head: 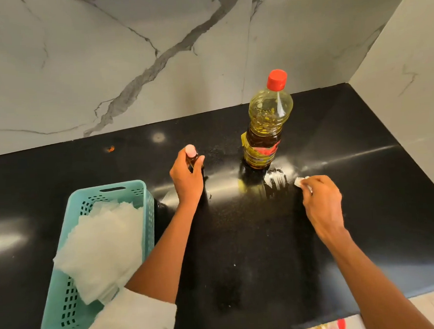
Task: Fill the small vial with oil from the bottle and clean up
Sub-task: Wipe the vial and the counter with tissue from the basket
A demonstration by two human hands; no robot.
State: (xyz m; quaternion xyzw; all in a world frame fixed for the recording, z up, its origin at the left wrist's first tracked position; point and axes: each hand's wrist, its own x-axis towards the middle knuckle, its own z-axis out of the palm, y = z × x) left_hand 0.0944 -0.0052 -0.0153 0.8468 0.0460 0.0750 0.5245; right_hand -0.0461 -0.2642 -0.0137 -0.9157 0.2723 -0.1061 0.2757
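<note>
Cleanup step, by the look of it: the tall clear plastic oil bottle with red cap (268, 125) stands upright and capped toward the back of the glossy black stone surface (366, 206), pour apparently done. Left hand (187, 177) holds the small dark vial with pale pink cap (191, 154) upright above the surface, fingers (200, 160) wrapped around its body, cap on. Right hand (322, 201) has fingers pinched tight on a small wad of white tissue (299, 181), pressed to or just at the surface beside a whitish smear (276, 177) right of the bottle base; contact can't be confirmed. A teal perforated plastic basket (141, 194) with more loose white tissue sheets (106, 245) sits at left, near the left forearm. Judged next move: sweep the wad across the smear toward the bottle without knocking it, then set the vial down and bin the tissue. Smear may be oily and could spread rather than lift.
</note>
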